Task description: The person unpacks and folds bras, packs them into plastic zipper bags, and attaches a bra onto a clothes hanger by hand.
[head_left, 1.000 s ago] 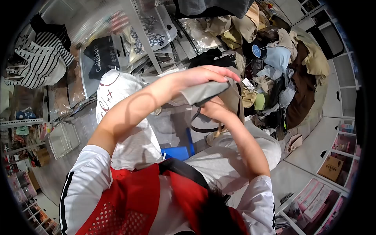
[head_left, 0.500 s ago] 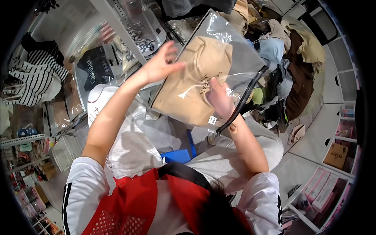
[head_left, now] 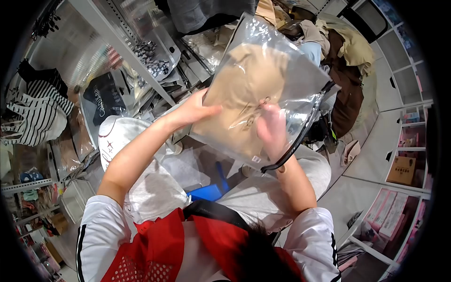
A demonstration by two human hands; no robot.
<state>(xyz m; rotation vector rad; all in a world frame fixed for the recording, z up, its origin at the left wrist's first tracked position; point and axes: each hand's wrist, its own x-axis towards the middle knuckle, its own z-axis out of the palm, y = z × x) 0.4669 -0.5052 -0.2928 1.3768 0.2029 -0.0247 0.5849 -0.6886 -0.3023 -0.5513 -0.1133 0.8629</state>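
A clear plastic bag [head_left: 305,70] with a black zip edge is tilted above my lap, and a folded beige garment [head_left: 256,70] with dark lettering lies in it. My left hand [head_left: 199,110] grips the bag's left side, thumb on top and fingers hidden beneath. Through the film, my right hand [head_left: 272,129] shows inside the bag, the zip edge crossing its wrist. Its thumb presses on the garment near the lettering; the other fingers are mostly hidden. A small white label [head_left: 256,159] is near the bag's lower corner.
Mixed clothes [head_left: 345,70] are heaped at the right. At the left are striped garments [head_left: 35,117] and a bagged dark item [head_left: 103,97]. A blue object [head_left: 205,192] lies on the floor between my legs. Shelves with boxes [head_left: 401,170] stand at the right, and a grey post [head_left: 127,54] at the upper left.
The bag was turned from edge-on to face me, then shifted slightly right and down. My left hand came off it, fingers spread, and now grips its left side.
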